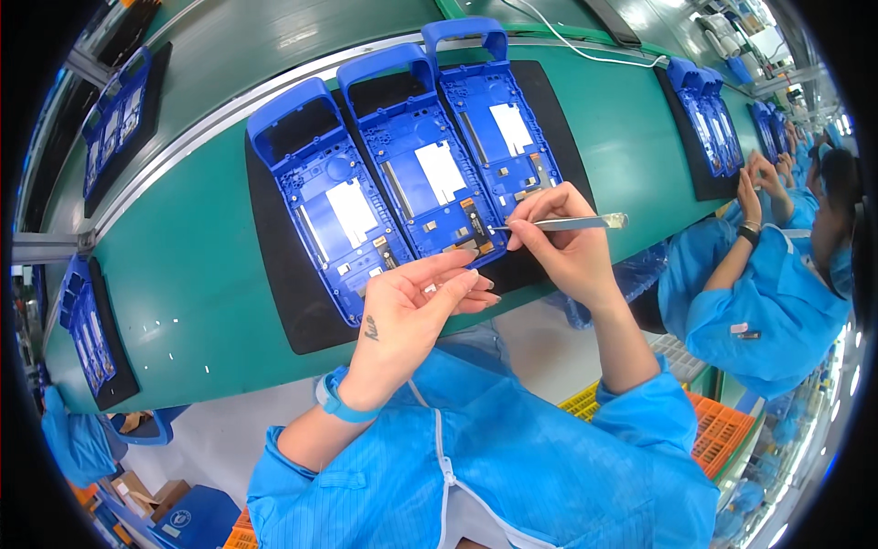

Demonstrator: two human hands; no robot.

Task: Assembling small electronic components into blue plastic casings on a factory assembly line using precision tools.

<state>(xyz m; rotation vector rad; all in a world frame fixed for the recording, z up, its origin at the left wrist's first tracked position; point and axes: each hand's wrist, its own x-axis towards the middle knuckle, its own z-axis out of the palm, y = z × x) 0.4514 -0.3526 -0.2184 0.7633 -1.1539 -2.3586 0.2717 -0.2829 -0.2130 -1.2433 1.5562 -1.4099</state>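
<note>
Three blue plastic housings, the left (315,206), the middle (407,165) and the right (489,110), lie side by side on a black mat (283,302). Each has a loop-shaped frame at its far end, a white rectangle inside and small parts near its lower end. My right hand (572,242) grips metal tweezers (581,222), whose tip is by the lower right of the middle housing. Over the near ends of the left and middle housings, my left hand (407,306) has its thumb and fingers drawn together. A small pale bit shows between them, too small to name.
The mat lies on a green worktable (187,293). More housings rest on mats at the left (87,329), far left (114,119) and right (709,119). A co-worker (759,284) in blue sits at the right. A white cable (585,53) runs along the far side.
</note>
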